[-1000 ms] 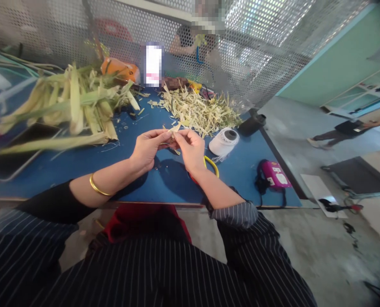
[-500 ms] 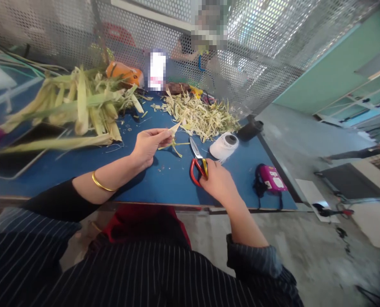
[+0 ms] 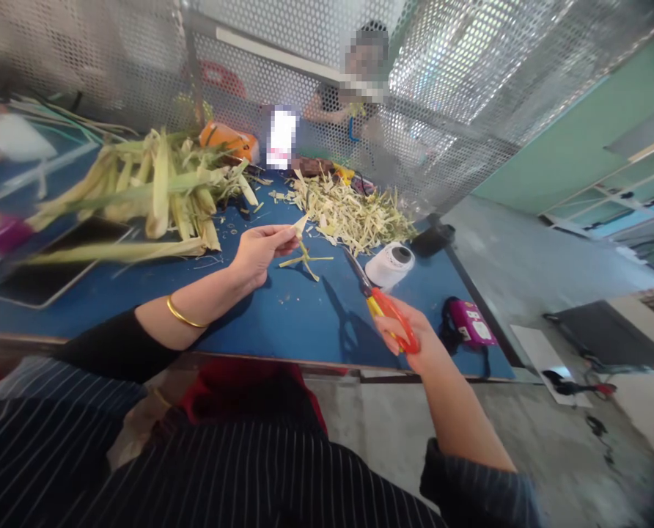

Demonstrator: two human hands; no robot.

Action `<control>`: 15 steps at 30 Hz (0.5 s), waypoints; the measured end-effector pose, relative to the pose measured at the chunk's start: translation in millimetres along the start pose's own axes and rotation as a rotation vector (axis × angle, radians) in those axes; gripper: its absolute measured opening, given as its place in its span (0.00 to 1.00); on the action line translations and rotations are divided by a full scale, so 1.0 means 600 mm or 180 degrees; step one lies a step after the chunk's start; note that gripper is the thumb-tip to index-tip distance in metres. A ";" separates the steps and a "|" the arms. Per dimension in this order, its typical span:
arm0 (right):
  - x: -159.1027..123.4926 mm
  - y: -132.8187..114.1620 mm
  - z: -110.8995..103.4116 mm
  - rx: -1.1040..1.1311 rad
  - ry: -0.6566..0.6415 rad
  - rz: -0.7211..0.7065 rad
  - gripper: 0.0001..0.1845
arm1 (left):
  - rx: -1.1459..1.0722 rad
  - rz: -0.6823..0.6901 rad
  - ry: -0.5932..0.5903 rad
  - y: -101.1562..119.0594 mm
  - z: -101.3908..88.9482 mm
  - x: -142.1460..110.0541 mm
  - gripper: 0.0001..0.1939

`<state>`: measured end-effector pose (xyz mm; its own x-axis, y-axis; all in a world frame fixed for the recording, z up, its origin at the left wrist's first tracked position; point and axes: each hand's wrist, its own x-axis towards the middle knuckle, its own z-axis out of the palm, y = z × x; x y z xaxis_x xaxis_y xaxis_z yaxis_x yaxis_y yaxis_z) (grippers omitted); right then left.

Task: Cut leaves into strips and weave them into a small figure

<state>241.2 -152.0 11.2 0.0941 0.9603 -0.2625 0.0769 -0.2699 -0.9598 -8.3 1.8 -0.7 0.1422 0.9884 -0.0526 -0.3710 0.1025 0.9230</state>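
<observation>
Between thumb and fingers, my left hand (image 3: 261, 255) pinches a folded pale corn husk piece (image 3: 301, 224), its pointed tip up and narrow green strips (image 3: 306, 257) hanging below. My right hand (image 3: 415, 334) grips scissors (image 3: 382, 304) with red and yellow handles, raised over the table, blades pointing up and left; the blades look closed. Just beyond them a white thread cone (image 3: 390, 265) lies on the blue table (image 3: 283, 330). Behind my left hand spreads a heap of shredded husk strips (image 3: 349, 209).
Whole corn husks (image 3: 162, 187) pile up at the left, partly over a dark tablet-like panel (image 3: 57, 264). An orange packet (image 3: 228, 141) stands behind them. A black spool (image 3: 434, 239) and a purple box (image 3: 470, 323) sit near the right edge. Beyond the perforated metal screen (image 3: 288, 44) is another person.
My right hand has left the husk piece, picked the scissors up off the table and moved right with them. My left hand keeps its pinch; the strips now hang in view.
</observation>
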 end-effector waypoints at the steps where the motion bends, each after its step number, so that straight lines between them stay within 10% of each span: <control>1: -0.006 0.005 0.005 0.0105 -0.0027 -0.0112 0.26 | -0.0015 -0.0003 -0.0004 0.000 0.001 -0.002 0.12; 15: 0.027 0.001 0.077 -0.1499 0.0072 -0.1076 0.42 | -0.0066 0.0105 -0.0334 -0.003 0.009 -0.014 0.10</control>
<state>196.6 -133.1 1.7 0.0083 0.9983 0.0581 0.5394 0.0445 -0.8409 -4.1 -7.5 0.1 0.2246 0.9743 0.0190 -0.3958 0.0733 0.9154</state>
